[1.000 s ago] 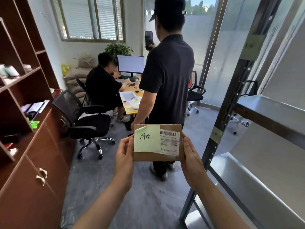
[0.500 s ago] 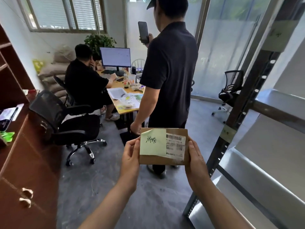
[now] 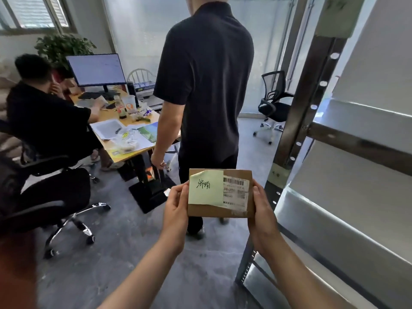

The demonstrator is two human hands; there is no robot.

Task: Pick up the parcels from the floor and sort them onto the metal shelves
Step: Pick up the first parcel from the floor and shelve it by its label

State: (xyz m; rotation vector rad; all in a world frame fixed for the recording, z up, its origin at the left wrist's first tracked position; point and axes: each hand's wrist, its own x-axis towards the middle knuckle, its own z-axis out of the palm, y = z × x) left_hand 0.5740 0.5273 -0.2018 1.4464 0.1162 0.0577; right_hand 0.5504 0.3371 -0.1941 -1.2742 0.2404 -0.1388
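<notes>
A small brown cardboard parcel (image 3: 236,211) is held upright in front of me at chest height, gripped on both short sides. It carries a pale yellow sticky note with handwriting and a white barcode label. My left hand (image 3: 176,210) grips its left edge and my right hand (image 3: 262,214) grips its right edge. The metal shelves (image 3: 361,148) stand close on my right, their perforated upright post just right of the parcel. Several bare steel levels show there.
A person in a dark shirt (image 3: 207,85) stands directly ahead with their back to me. Another person sits at a cluttered desk (image 3: 131,139) with a monitor (image 3: 97,69) on the left. Office chairs stand at the left (image 3: 44,197) and back right (image 3: 273,103).
My view has swung right and come closer to the standing person and the metal shelves. The wooden cabinet on the left has left the frame. Both hands keep the parcel.
</notes>
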